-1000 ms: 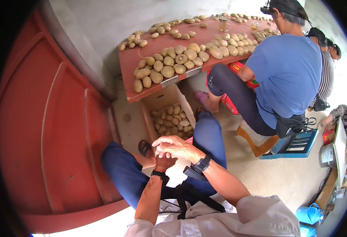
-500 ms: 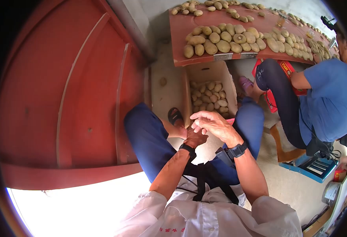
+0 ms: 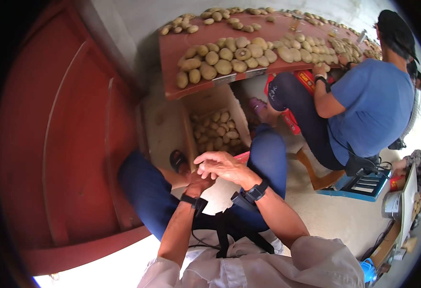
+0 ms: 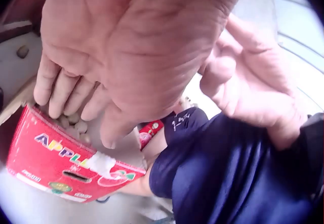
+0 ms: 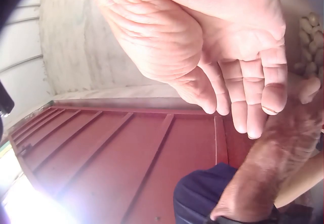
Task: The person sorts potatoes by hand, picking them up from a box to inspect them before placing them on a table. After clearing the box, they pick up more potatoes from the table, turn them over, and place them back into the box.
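My left hand [image 3: 200,185] and right hand [image 3: 224,168] are close together above my lap, with the right overlapping the left in the head view. In the left wrist view, the left palm [image 4: 126,52] faces the camera, its fingers loosely extended and nothing in them. The right wrist view shows the right palm [image 5: 233,37] bare too, its fingers relaxed and slightly bent. Beyond the hands stands a red cardboard apple box [image 4: 55,155] on the floor between my legs. Potatoes [image 3: 220,126] lie inside it.
A red table [image 3: 179,44] ahead carries rows of potatoes [image 3: 224,66] and a glass mug [image 3: 295,24]. On the right, a person in a blue shirt [image 3: 368,96] sits on a low blue stool [image 3: 354,192]. A red door [image 3: 76,129] stands close on my left.
The head view swung right-to-left and back, while my hands stayed together over my lap. The person in blue has raised their hands to the potatoes at the table's edge.
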A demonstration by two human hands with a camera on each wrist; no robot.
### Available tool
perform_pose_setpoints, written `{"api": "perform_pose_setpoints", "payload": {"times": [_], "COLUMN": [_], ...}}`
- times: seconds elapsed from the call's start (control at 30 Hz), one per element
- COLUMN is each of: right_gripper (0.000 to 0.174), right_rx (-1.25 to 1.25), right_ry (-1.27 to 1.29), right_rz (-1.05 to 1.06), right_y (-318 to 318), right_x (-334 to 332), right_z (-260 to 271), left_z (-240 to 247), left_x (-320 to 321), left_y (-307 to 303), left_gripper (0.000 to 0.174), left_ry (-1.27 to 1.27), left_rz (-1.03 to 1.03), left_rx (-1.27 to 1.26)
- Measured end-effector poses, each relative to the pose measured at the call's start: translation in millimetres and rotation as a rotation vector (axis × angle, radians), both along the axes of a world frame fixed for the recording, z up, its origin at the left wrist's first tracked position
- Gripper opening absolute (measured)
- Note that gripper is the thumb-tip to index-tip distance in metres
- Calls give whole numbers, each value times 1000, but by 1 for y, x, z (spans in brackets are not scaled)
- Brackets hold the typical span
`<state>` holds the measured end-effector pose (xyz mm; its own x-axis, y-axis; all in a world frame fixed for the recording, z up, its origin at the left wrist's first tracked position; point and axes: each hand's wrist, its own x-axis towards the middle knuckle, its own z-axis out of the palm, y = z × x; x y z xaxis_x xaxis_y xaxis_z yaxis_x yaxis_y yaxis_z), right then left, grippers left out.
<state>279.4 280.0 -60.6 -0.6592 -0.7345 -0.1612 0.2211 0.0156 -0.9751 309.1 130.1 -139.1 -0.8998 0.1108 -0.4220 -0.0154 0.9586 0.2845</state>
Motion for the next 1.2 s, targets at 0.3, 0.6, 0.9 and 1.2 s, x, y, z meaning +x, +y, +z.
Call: {"api": "perform_pose_setpoints", "payload": {"times": [0.3,0.6,0.9,1.2], "right_gripper": [29,36,48,54], "right_rx": [-85,19,177,111], "right_ry": [-79,106,248,92], "right_rz": [-98,-185,-54,55], "right_y": [0,-13,-7,-6], "right_x": [2,2,10,11], "right_z": [0,-33,-8,-8], "left_z": [70,33,-36,-14], "left_x": [-3,-4,-3,-2], "left_y": [-41,-43,-61,-59], "left_gripper": [27,39,27,23], "left_ry": [87,122,77,135], "left_rz": [9,154,231,-76], "left_rx": [286,492,767,323]}}
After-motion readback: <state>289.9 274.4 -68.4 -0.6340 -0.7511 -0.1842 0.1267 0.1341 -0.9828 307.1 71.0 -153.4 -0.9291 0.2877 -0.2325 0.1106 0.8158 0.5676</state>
